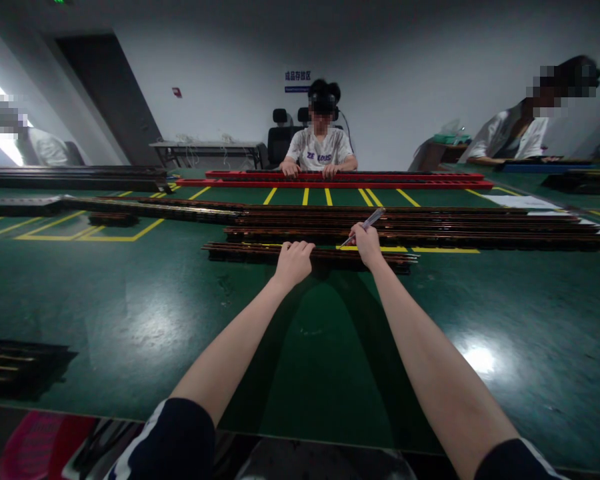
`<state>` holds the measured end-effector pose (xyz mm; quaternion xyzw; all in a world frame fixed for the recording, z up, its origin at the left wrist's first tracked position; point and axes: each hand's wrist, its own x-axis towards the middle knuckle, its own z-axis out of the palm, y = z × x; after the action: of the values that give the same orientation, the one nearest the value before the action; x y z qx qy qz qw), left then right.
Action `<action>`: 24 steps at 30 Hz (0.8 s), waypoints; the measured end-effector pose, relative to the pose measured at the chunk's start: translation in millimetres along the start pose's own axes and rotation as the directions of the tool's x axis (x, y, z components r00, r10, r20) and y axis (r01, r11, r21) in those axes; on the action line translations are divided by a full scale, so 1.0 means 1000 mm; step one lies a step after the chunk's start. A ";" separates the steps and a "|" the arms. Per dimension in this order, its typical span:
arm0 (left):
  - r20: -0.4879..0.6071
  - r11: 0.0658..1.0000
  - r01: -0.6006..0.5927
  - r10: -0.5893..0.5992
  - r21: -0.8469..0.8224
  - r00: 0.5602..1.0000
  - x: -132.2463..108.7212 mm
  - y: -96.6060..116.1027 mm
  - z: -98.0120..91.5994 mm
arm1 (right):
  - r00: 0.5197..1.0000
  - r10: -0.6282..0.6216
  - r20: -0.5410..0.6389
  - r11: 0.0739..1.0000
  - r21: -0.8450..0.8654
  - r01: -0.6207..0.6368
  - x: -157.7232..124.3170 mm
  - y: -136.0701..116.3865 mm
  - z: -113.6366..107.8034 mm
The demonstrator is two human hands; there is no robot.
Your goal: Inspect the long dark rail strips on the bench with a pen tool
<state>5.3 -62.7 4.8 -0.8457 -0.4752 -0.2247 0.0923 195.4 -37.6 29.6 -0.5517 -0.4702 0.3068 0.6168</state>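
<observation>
In front of me a short bundle of dark, copper-edged strips [245, 253] lies crosswise on the green table. My left hand [294, 261] is closed over the middle of this bundle, its fingers curled down at the far side. A slim tool with a clear handle and thin shaft, which looks like a screwdriver [375, 217], is gripped in my right hand [366, 244]. The tool slants down to the left, its tip close to the bundle's far edge. Whether the tip touches the strips I cannot tell.
Longer dark strips [455, 230] lie just beyond, with red rails [405, 177] behind them. A co-worker [321, 143] sits opposite with both hands at the rails. More dark strips [15, 367] lie near left. Yellow tape lines mark the green tabletop [155, 313].
</observation>
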 end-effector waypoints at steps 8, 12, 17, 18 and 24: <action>0.013 0.999 0.006 -0.006 -0.033 1.000 -0.001 0.000 -0.002 | 1.000 0.000 0.021 1.000 0.019 -0.001 -0.001 0.000 -0.001; 0.004 0.999 0.003 -0.002 -0.035 1.000 -0.001 0.000 -0.002 | 0.999 -0.011 0.032 0.999 0.036 0.010 -0.001 0.001 -0.001; 0.006 1.000 0.004 -0.004 -0.027 1.000 -0.001 0.000 -0.001 | 1.000 -0.005 0.029 1.000 0.030 0.005 0.000 0.002 -0.001; 0.005 1.000 0.003 -0.003 -0.026 1.000 -0.001 0.000 -0.001 | 0.999 -0.003 0.032 1.000 0.028 0.003 0.000 0.002 -0.001; 0.000 1.000 -0.001 0.001 -0.019 1.000 -0.001 0.000 0.000 | 1.000 0.000 0.014 0.999 0.035 -0.001 0.000 0.001 -0.001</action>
<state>4.4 -63.2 4.5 -0.8468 -0.4725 -0.2293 0.0845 196.4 -38.1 28.9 -0.5386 -0.4689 0.3191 0.6231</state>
